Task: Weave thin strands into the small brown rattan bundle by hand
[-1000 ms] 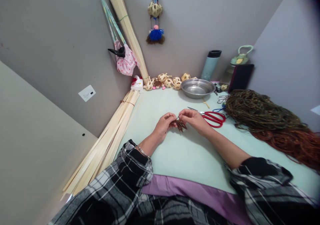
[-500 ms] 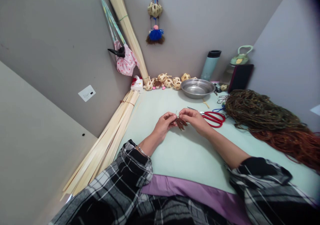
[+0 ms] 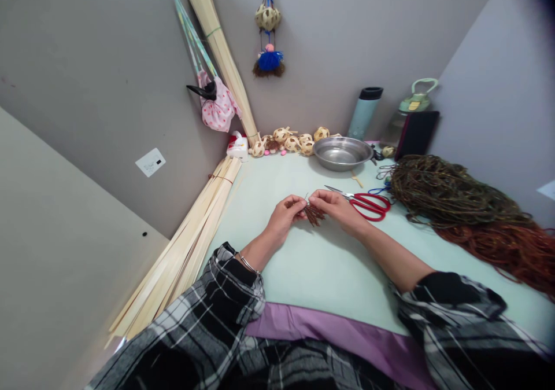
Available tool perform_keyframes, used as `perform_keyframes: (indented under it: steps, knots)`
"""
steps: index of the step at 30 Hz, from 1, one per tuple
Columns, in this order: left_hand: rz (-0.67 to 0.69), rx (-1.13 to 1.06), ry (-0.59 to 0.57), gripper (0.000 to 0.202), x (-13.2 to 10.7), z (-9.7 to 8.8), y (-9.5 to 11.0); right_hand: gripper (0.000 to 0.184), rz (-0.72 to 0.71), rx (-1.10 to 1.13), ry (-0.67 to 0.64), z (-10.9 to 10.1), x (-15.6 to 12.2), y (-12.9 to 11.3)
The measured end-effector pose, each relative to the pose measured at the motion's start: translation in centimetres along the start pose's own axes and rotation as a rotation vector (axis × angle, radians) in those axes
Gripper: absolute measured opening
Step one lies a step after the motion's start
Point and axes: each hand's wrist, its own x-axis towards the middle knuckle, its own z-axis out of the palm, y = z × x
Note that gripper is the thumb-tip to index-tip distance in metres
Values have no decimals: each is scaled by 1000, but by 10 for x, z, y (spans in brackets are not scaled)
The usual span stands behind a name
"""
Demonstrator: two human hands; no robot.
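Both hands meet over the middle of the pale green table (image 3: 316, 268). My left hand (image 3: 285, 215) and my right hand (image 3: 336, 205) each pinch a small bundle of short brown cords (image 3: 312, 213) between fingertips, just above the tabletop. The cord ends fan out downward between the two hands. A thin strand sticks up from the bundle's top. Red-handled scissors (image 3: 367, 205) lie just to the right of my right hand.
A big heap of olive and rust-brown cord (image 3: 459, 202) fills the right side. A steel bowl (image 3: 342, 151), a thermos (image 3: 365, 112), a jug and a dark tablet stand at the back. Woven balls (image 3: 291, 141) line the wall. Bamboo strips (image 3: 191, 245) lie along the left edge.
The hands stay in place with small finger movements; the cord bundle has turned slightly and its ends now fan out a little more to the lower right.
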Motion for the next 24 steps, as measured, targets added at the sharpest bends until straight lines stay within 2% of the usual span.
perform_keyframes:
  steps: [10, 17, 24]
  knots:
    - [-38, 10, -11, 27, 1, -1, 1, 36, 48, 13, 56, -3, 2, 1]
    - [-77, -40, 24, 23, -2, 3, 6, 33, 69, -15, -22, -1, 1, -2]
    - [-84, -109, 8, 24, 0, 2, 6, 23, 47, 1, -80, 1, 0, -1]
